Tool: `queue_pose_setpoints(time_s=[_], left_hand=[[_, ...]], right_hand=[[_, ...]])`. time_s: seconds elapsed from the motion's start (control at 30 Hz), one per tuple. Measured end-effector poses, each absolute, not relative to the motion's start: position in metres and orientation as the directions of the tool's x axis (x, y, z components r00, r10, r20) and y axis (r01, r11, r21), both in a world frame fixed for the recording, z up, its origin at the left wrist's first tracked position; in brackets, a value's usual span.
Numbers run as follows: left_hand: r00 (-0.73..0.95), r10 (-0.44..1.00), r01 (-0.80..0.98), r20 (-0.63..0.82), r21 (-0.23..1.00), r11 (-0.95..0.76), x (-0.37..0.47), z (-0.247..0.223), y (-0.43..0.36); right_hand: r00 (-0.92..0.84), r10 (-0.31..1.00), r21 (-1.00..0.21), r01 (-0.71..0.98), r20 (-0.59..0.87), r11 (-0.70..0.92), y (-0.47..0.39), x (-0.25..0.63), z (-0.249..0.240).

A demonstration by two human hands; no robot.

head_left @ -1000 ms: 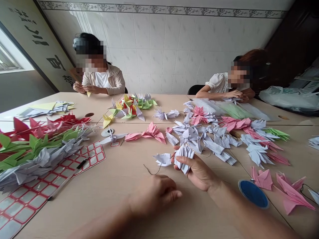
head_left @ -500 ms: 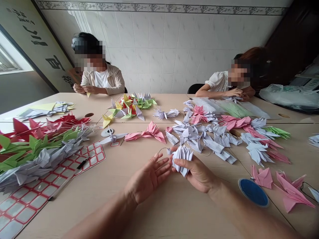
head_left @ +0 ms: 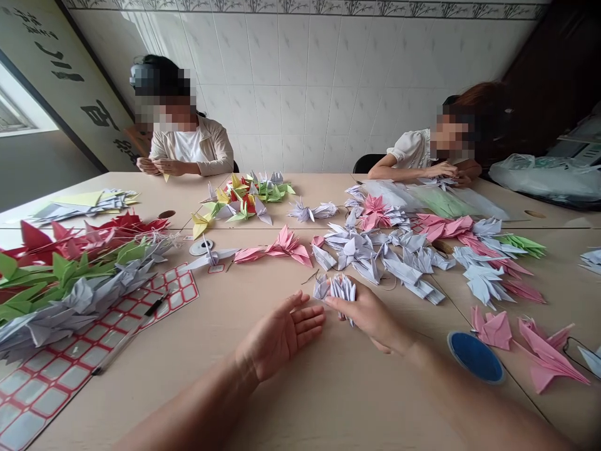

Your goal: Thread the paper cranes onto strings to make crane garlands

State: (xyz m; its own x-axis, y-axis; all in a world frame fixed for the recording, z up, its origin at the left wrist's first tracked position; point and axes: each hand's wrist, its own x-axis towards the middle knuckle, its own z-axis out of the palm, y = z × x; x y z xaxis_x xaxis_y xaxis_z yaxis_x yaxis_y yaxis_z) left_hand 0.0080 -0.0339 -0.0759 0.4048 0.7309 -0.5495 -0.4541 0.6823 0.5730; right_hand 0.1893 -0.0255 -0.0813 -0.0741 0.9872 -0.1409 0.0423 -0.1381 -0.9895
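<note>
My right hand (head_left: 370,313) grips a bundle of folded white paper cranes (head_left: 343,290), thumb across the near side. One white crane (head_left: 320,287) sits at the bundle's left end, and a thin dark thread or wire shows just beyond it. To the left, my left hand (head_left: 286,332) lies palm up with fingers stretched out, holding nothing and a little apart from the bundle. Beyond my hands spreads a heap of white paper cranes (head_left: 350,250). A pink paper crane group (head_left: 284,247) lies behind my left hand.
Red, green and white crane strings (head_left: 79,269) lie left, over a red-gridded label sheet (head_left: 61,369) with a pen (head_left: 126,335). A blue round disc (head_left: 476,356) and pink cranes (head_left: 549,351) are right. Two people (head_left: 188,141) sit opposite, folding or handling paper.
My right hand has turned and drawn the crane bundle slightly away from my left hand's fingertips. My left hand stays open, nearly in place. The view has shifted slightly.
</note>
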Motion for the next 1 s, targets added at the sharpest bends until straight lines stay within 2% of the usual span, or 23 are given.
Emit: queue_pose_setpoints(time_s=[0.17,0.3,0.5,0.73,1.0], left_hand=[[0.295,0.816,-0.5,-0.497,0.647,0.575,0.007,-0.077,-0.034],[0.362,0.808,-0.491,-0.465,0.642,0.589,0.005,-0.075,-0.032],[0.428,0.783,-0.438,-0.451,0.654,0.616,0.001,-0.078,-0.027],[0.432,0.843,-0.352,-0.319,0.802,0.484,0.007,-0.075,-0.039],[0.469,0.859,-0.233,-0.204,0.91,0.343,0.012,-0.069,-0.05]], right_hand=[[-0.017,0.999,-0.969,0.245,0.036,0.039,-0.019,0.194,-0.092],[-0.098,0.994,-0.953,0.294,0.044,0.071,-0.02,0.193,-0.093],[-0.239,0.971,-0.962,0.263,0.006,0.07,-0.025,0.189,-0.084],[-0.381,0.925,-0.986,0.161,-0.016,0.05,-0.037,0.179,-0.068],[-0.29,0.956,-0.986,0.144,0.035,0.079,-0.044,0.174,-0.069]])
